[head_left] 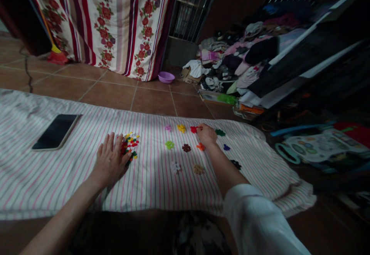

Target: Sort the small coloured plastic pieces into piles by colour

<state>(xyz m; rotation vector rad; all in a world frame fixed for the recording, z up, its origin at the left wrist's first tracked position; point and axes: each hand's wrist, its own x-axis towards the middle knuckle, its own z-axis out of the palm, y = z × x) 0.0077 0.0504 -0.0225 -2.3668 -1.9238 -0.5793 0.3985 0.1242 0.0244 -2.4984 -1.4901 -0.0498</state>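
My left hand (110,158) lies flat with its fingers stretched out, along the left side of a mixed pile of small colored pieces (132,141). My right hand (207,133) has its fingertips together at a small red pile (193,130); whatever they pinch is too small to make out. Around it lie single-color piles: yellow (181,128), pink (168,128), dark green (220,132), orange (200,146), brown (186,148), lime green (169,145), dark blue (226,147), white (175,167), tan (198,169) and black (236,165), the last partly behind my right forearm.
The piles rest on a striped cloth (156,189). A phone (56,131) lies on its left part. Beyond are a tiled floor (112,89), a purple basin (166,77), a floral curtain (118,24), a broom (56,54) and a heap of clothes (231,54).
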